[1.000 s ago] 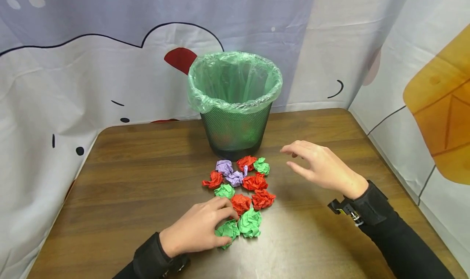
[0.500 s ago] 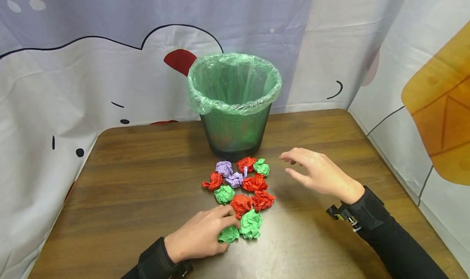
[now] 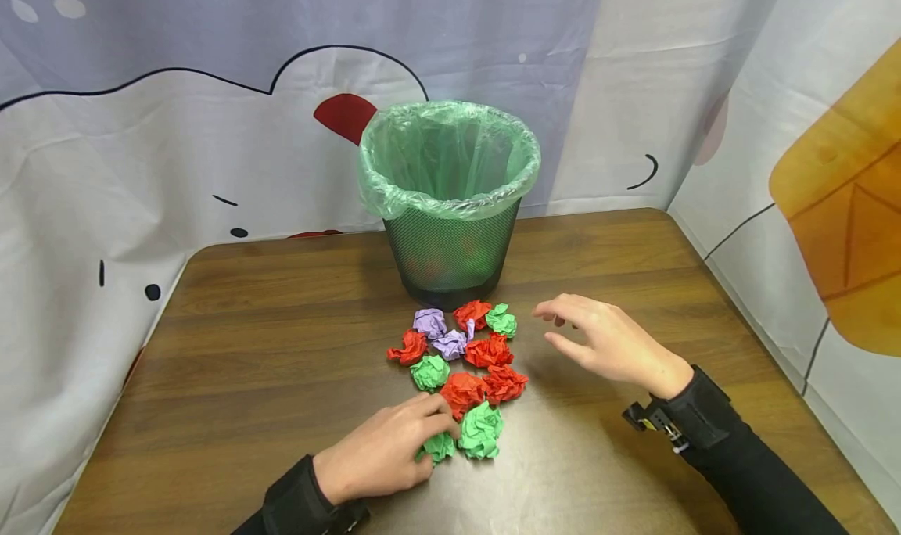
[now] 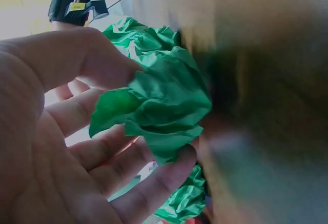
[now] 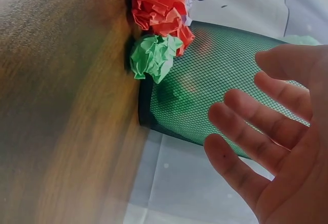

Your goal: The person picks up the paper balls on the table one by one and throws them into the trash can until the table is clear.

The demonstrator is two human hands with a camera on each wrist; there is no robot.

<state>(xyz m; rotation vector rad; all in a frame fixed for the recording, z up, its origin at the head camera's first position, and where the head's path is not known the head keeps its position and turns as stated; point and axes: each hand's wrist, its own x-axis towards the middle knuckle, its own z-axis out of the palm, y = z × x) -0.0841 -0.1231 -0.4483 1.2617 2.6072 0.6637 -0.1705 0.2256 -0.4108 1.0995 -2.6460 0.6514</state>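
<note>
Near the front of the pile, my left hand pinches a crumpled green paper ball between thumb and fingers. The left wrist view shows that green paper ball held low, close to the table. Right beside it lies a larger green paper ball, with a red paper ball just behind. My right hand hovers right of the pile, holding nothing, its fingers loosely bent. Nearest to it is a small green paper ball, seen in the right wrist view by the bin's base.
A black mesh bin with a green plastic liner stands behind the pile; reddish shapes show through its mesh. More red, green and purple paper balls lie before it. A patterned curtain hangs around the wooden table.
My left thumb and fingers have drawn in around the green paper ball and gripped it. My right hand has sunk slightly toward the table's front.
</note>
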